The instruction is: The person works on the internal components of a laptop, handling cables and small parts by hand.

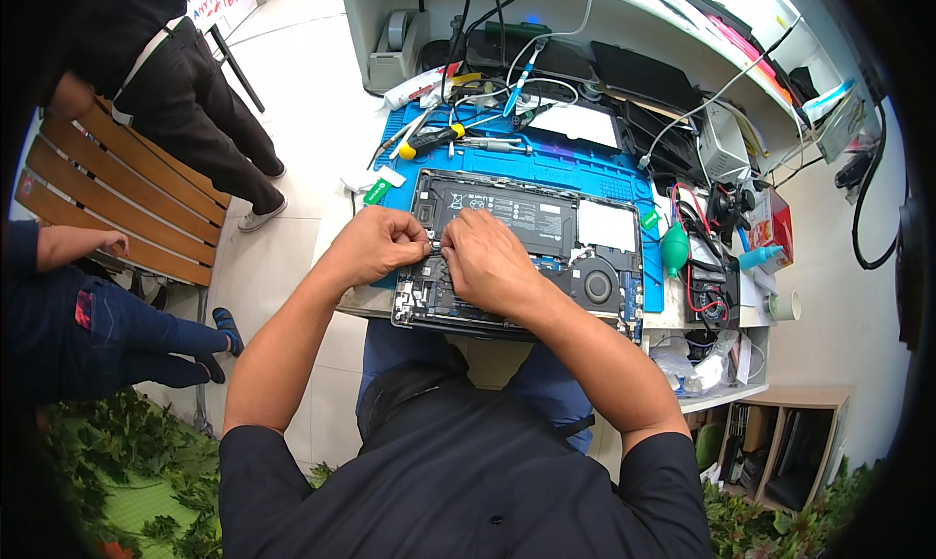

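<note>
An opened laptop (546, 264) lies on the bench with its inner parts bare. Its black battery (522, 218) runs along the far side, and a round fan (597, 285) sits toward the right. At the laptop's left end, my left hand (375, 242) has thumb and index finger pinched together over the edge of the chassis. Whatever is between those fingertips is too small to make out. Close beside it, my right hand (486, 259) rests over the inner boards with its fingers curled down, and its fingertips are hidden.
A blue repair mat (575, 166) lies under the laptop. Behind are a yellow-black screwdriver (432, 141), a white tube (414, 86) and tangled cables. At right are a green air blower (674, 249) and a multimeter (707, 304). Two people stand at left near a wooden bench (127, 193).
</note>
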Demonstrator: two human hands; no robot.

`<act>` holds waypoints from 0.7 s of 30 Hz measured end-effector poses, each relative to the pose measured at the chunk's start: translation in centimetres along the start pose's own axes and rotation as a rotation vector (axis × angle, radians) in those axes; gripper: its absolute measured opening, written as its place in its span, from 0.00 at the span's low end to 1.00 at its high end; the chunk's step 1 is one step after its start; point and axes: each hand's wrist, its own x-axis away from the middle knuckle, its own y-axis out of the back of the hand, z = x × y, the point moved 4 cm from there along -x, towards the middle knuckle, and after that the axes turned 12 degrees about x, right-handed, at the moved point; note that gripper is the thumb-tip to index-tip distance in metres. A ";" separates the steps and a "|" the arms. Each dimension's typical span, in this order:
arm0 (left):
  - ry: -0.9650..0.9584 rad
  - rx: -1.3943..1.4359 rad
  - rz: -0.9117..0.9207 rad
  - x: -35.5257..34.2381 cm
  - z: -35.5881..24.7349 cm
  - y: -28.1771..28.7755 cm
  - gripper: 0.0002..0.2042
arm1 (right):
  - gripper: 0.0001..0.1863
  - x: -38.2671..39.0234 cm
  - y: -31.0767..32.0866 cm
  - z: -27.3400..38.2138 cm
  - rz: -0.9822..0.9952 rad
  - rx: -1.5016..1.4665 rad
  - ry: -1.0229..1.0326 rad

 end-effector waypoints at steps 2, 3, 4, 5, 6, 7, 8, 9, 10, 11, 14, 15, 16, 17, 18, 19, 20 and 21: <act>-0.007 0.007 -0.001 0.0 0.0 0.0 0.09 | 0.05 -0.1 0.0 -0.1 0.014 -0.016 -0.012; -0.016 0.009 -0.001 0.0 0.1 0.0 0.09 | 0.05 -0.2 0.0 -0.2 0.017 -0.030 -0.012; -0.026 0.012 -0.001 -0.1 0.3 0.0 0.08 | 0.05 -0.2 0.0 -0.4 0.020 -0.044 -0.012; -0.034 0.014 -0.002 -0.2 0.5 0.0 0.08 | 0.05 -0.3 0.1 -0.5 0.037 -0.056 -0.015; -0.039 0.000 -0.008 -0.3 0.7 0.1 0.08 | 0.06 -0.4 0.3 -0.5 0.055 -0.067 -0.018; -0.043 -0.014 -0.014 -0.3 1.0 0.2 0.07 | 0.06 -0.5 0.4 -0.5 0.073 -0.078 -0.021; -0.048 -0.028 -0.018 -0.4 1.0 0.2 0.06 | 0.06 -0.5 0.4 -0.6 0.080 -0.083 -0.028; -0.047 -0.040 -0.020 -0.3 0.8 0.2 0.06 | 0.06 -0.6 0.3 -0.7 0.087 -0.087 -0.035; -0.047 -0.052 -0.022 -0.2 0.6 0.1 0.06 | 0.06 -0.6 0.3 -0.8 0.094 -0.092 -0.042; -0.046 -0.063 -0.025 -0.1 0.4 0.0 0.06 | 0.06 -0.6 0.3 -0.8 0.094 -0.092 -0.046; -0.062 -0.088 -0.046 0.1 0.1 -0.2 0.06 | 0.05 -0.7 0.5 -0.8 0.081 -0.090 -0.054; -0.063 -0.096 -0.052 0.2 0.0 -0.3 0.07 | 0.05 -0.7 0.4 -0.7 0.068 -0.087 -0.055; -0.065 -0.105 -0.057 0.3 -0.3 -0.4 0.07 | 0.05 -0.7 0.4 -0.7 0.056 -0.084 -0.055; -0.066 -0.114 -0.063 0.4 -0.4 -0.4 0.08 | 0.05 -0.7 0.4 -0.7 0.056 -0.094 -0.055; -0.071 -0.120 -0.066 0.4 -0.4 -0.4 0.08 | 0.05 -0.7 0.5 -0.8 0.057 -0.103 -0.055; -0.076 -0.126 -0.070 0.4 -0.2 -0.4 0.08 | 0.05 -0.7 0.5 -0.9 0.058 -0.113 -0.054; -0.081 -0.132 -0.074 0.4 -0.1 -0.4 0.08 | 0.05 -0.8 0.6 -1.0 0.090 -0.128 -0.070; -0.083 -0.129 -0.075 0.3 0.0 -0.4 0.08 | 0.05 -0.9 0.9 -1.1 0.122 -0.142 -0.085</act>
